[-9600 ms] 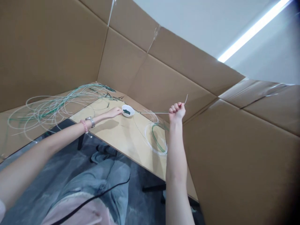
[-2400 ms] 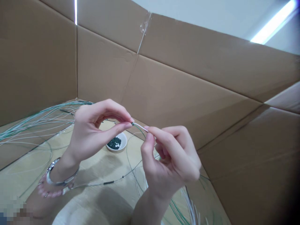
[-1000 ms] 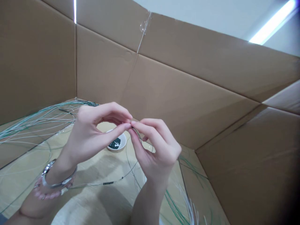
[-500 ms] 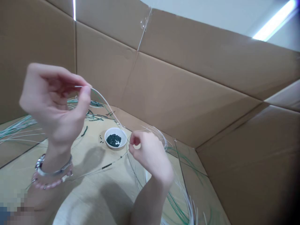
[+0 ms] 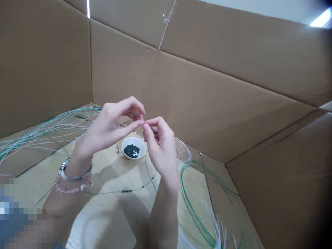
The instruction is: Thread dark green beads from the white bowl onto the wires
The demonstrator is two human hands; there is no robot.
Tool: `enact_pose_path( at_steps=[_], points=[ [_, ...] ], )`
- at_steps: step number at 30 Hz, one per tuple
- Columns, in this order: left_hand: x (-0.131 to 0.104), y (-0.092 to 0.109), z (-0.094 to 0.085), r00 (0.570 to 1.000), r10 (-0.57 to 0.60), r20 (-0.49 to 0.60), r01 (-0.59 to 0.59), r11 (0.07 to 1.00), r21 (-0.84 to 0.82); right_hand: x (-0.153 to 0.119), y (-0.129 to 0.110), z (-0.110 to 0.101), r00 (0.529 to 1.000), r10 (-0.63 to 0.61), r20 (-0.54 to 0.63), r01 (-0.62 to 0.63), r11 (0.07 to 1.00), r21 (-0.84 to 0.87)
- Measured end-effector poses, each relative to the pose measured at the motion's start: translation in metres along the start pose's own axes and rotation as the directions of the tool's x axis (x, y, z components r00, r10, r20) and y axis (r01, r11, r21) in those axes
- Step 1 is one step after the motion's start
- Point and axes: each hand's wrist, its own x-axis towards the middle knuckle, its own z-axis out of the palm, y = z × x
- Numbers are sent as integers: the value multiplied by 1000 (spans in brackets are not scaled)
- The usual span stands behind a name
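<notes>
above the white bowl of dark beads, the left hand pinches a white strand, its tip poking out; the right hand meets the left, thumb and forefinger pressed together, apparently on the same strand, contact hidden; a beaded strand lies in front of the bowl; the step seems to be threading or knotting; the next move probably calls for steadying that tip.

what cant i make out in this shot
In the head view:
Whether the left hand, right hand or both grip the pale cord: fingers hide the contact.
How many beads lie in the white bowl: too small and heaped.
Where the green cords run: bottom edge cuts them off.
The whole ceiling light: right edge cuts it off.
</notes>
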Motion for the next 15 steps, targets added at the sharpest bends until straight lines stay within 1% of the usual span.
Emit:
enact_pose_path(
  at_steps=[3,5,6,7,8,9,10,11,12,13,15],
  points=[
    [1,-1,-5,997,-74,12,74,996,-40,1,1,1,998,-30,-60,31,999,12],
    [3,-9,-11,990,-142,-5,142,990,-7,1,1,-1,992,-45,-121,49,998,29],
    [4,-16,-13,982,-191,2,191,980,48,0,0,-2,987,-49,-150,55,998,40],
    [3,-27,-15,968,-250,31,245,962,125,0,-1,-3,984,-52,-170,61,997,50],
    [0,-39,-17,944,-319,87,294,930,219,-1,-2,-4,982,-55,-179,67,996,57],
    [-6,-53,-17,903,-391,176,325,892,313,-2,-3,-5,982,-62,-181,74,995,61],
    [-14,-67,-15,856,-436,280,320,869,376,-2,-4,-5,982,-70,-175,82,995,63],
    [-25,-81,-13,840,-444,311,314,866,388,-3,-5,-6,983,-75,-165,87,994,68],
    [-39,-93,-9,840,-441,315,310,868,388,-4,-6,-6,985,-78,-154,90,993,77],
    [-54,-103,-3,849,-429,308,303,874,380,-4,-7,-6,986,-78,-145,91,992,89],
    [-86,-117,9,896,-371,243,278,897,344,-4,-8,-6,988,-76,-137,91,990,111]
  ],
)
